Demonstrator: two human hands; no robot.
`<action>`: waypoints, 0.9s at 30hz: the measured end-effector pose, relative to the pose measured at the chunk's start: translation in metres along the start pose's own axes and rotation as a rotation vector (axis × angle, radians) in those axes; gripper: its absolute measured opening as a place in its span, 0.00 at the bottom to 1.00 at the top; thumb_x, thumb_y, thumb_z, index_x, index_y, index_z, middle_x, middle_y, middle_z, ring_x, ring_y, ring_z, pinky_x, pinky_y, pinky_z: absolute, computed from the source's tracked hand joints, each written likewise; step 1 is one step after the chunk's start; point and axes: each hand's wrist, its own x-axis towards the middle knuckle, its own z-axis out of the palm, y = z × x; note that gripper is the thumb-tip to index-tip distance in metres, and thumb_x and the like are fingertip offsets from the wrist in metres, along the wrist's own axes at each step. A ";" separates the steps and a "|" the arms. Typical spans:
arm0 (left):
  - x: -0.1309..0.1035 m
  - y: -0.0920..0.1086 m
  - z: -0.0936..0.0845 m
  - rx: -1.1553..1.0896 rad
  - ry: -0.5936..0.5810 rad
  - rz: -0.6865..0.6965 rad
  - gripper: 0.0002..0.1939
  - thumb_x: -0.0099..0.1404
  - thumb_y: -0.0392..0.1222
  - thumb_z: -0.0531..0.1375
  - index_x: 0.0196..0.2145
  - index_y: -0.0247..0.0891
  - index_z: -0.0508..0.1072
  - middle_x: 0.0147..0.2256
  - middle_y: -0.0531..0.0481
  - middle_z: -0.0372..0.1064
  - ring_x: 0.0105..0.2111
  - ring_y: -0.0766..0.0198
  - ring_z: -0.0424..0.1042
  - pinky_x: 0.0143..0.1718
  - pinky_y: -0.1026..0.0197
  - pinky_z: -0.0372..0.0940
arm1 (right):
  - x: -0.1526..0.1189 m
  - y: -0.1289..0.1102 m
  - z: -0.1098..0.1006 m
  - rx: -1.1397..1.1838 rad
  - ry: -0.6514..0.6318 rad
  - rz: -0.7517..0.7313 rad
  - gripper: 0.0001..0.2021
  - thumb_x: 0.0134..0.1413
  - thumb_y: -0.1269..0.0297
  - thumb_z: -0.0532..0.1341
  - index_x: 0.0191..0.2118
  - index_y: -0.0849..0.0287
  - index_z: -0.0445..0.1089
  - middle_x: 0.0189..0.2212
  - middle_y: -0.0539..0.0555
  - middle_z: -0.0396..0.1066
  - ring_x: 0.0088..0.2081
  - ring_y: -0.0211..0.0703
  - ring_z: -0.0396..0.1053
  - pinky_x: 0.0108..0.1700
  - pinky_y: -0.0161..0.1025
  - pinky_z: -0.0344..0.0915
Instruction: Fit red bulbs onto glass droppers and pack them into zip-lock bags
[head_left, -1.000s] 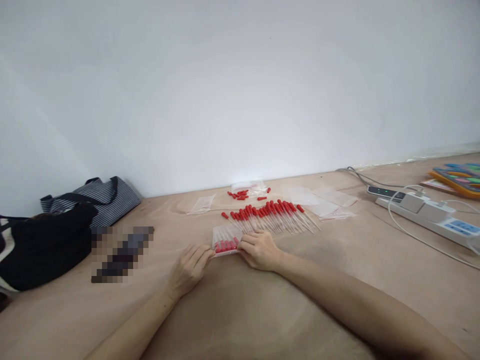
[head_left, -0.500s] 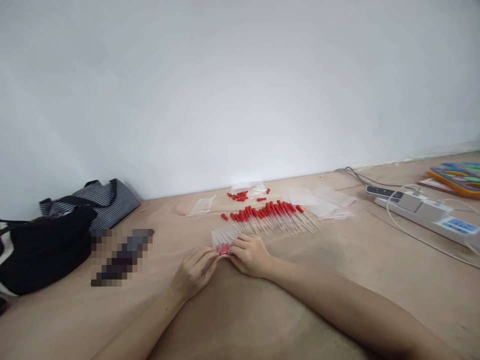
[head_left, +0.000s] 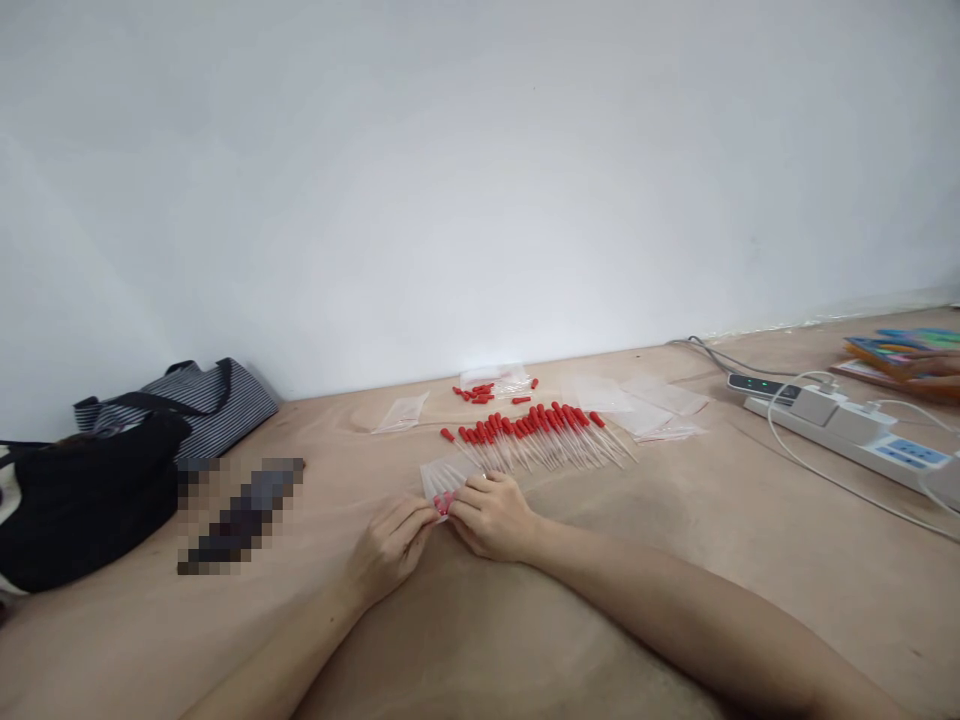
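A small clear plastic bag [head_left: 444, 472] lies before me with several red-tipped droppers [head_left: 439, 505] inside. My left hand [head_left: 391, 540] pinches the near left corner of the bag's mouth. At the mouth's other side, my right hand [head_left: 493, 520] is closed on the edge and covers part of the bag. Just beyond, a row of red-bulbed droppers [head_left: 540, 420] with thin clear stems lies side by side. Farther back are loose red rubber bulbs [head_left: 481, 397] near another clear bag [head_left: 495, 378].
Flat clear bags [head_left: 645, 408] lie right of the droppers, and one bag [head_left: 401, 412] lies left. A power strip [head_left: 840, 430] with cables is at right. Another person's hand [head_left: 937, 372] touches colourful items there. Black and striped bags [head_left: 225, 395] stand left, near a pixelated dark object [head_left: 244, 515].
My right hand has shifted slightly along the bag's mouth while my left hand keeps its pinch. Another person's hand has come into view at the right edge.
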 end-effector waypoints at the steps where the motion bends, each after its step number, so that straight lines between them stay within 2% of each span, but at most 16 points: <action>1: 0.001 0.001 0.000 -0.005 0.010 0.002 0.08 0.63 0.30 0.49 0.32 0.36 0.66 0.28 0.49 0.69 0.29 0.67 0.69 0.32 0.65 0.65 | 0.000 0.000 0.000 -0.011 0.015 -0.021 0.08 0.51 0.69 0.53 0.24 0.60 0.65 0.22 0.49 0.66 0.27 0.37 0.58 0.25 0.38 0.44; 8: 0.002 0.002 -0.001 -0.017 0.054 -0.056 0.06 0.62 0.31 0.50 0.32 0.37 0.66 0.28 0.49 0.69 0.30 0.67 0.69 0.32 0.66 0.66 | 0.001 0.001 -0.001 -0.052 0.137 -0.012 0.08 0.53 0.68 0.54 0.25 0.59 0.65 0.20 0.48 0.66 0.26 0.36 0.57 0.26 0.37 0.43; 14: 0.003 0.001 -0.002 -0.020 0.074 -0.053 0.06 0.62 0.30 0.51 0.32 0.36 0.66 0.28 0.48 0.69 0.30 0.66 0.69 0.33 0.65 0.66 | 0.000 0.004 -0.005 -0.080 0.102 -0.057 0.08 0.52 0.71 0.53 0.24 0.60 0.64 0.20 0.49 0.65 0.25 0.36 0.57 0.26 0.38 0.43; 21: 0.001 0.000 0.000 0.037 0.078 0.099 0.10 0.61 0.28 0.51 0.38 0.37 0.67 0.33 0.47 0.71 0.35 0.64 0.70 0.39 0.61 0.66 | 0.001 0.003 -0.006 -0.080 0.115 -0.095 0.09 0.54 0.70 0.52 0.26 0.60 0.65 0.21 0.48 0.65 0.25 0.35 0.56 0.26 0.37 0.43; 27: -0.006 -0.005 -0.002 0.050 0.115 0.093 0.09 0.59 0.28 0.53 0.36 0.37 0.68 0.31 0.48 0.71 0.34 0.64 0.70 0.38 0.61 0.67 | -0.009 0.026 -0.009 -0.110 0.043 -0.122 0.10 0.55 0.72 0.50 0.27 0.61 0.66 0.21 0.49 0.64 0.26 0.36 0.56 0.27 0.38 0.43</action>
